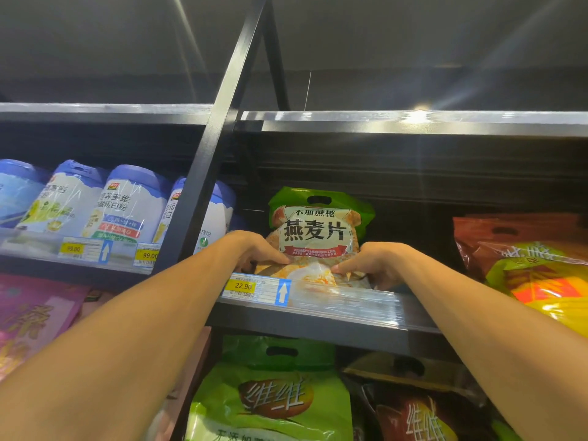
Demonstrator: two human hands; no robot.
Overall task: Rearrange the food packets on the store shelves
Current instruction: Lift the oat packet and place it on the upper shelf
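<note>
- Step in hand, as I judge it: seating one packet on the upper shelf. The oat packet (315,230) stands upright at the front of the shelf (318,318), just above and to the right of the yellow price tag (243,286), with its green handle end up.
- The left hand (254,254) pinches the packet's lower left corner, fingers curled onto its front. The right hand (370,265) grips the lower right corner the same way (how far the fingers reach behind is hidden).
- The next move probably calls for squaring the packet so its face looks forward, then letting go gently. A soft bag may slump or tip over the lip.
- The packet sits well apart from the red and yellow packets (525,268) at the right.
- Around it is dark metal shelving with a black post (216,160). Blue-lidded tins (127,205) stand to the left, a green packet (270,405) lies on the shelf below, and a grey ceiling is overhead.
</note>
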